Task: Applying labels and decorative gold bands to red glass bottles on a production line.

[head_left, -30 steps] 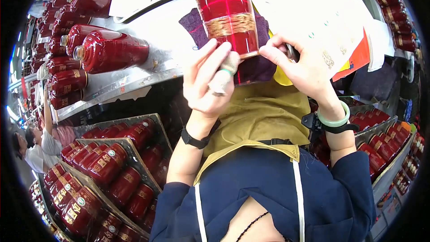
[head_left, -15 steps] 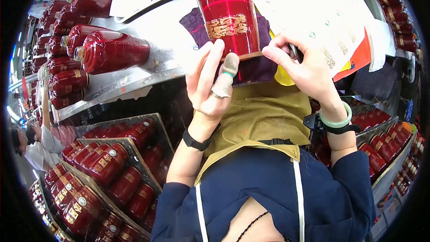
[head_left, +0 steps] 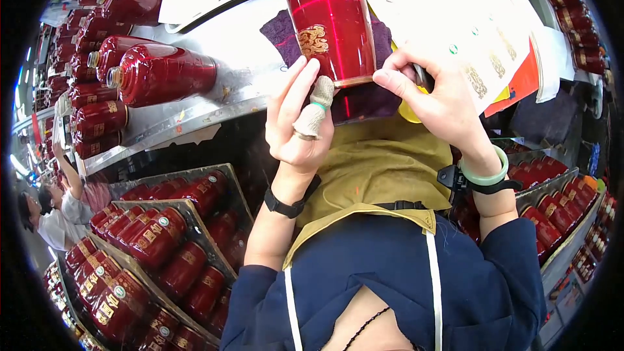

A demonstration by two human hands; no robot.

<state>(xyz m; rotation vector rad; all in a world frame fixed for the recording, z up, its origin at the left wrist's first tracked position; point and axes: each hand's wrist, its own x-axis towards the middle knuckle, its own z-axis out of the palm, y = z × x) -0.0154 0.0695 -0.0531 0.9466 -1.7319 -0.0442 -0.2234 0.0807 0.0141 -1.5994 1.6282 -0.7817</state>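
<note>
A glossy red glass bottle [head_left: 333, 16] lies on a folded purple cloth [head_left: 279, 36], its base toward me. Red light lines cross it, and a gold ornamental pattern [head_left: 314, 40] sits on its left side. My left hand [head_left: 302, 120] has its fingers stretched out at the bottle's lower left edge. A grey cloth finger sleeve [head_left: 314, 114] with a green band covers one of its digits. At the lower right edge of the base is my right hand [head_left: 432, 91], its thumb tip against the bottle and its fingers curled around a small dark object, mostly hidden.
White sheets [head_left: 468, 32] with gold and green printed motifs lie to the right over an orange sheet [head_left: 520, 81]. More red bottles [head_left: 166, 75] lie on the metal table at left. Below are crates of bottles [head_left: 153, 237] on both sides. Two people [head_left: 62, 211] are at far left.
The bottle has rolled leftward, so its gold pattern sits farther left and shows narrower. My left hand has shifted slightly left, and my right thumb has moved a little left along the base.
</note>
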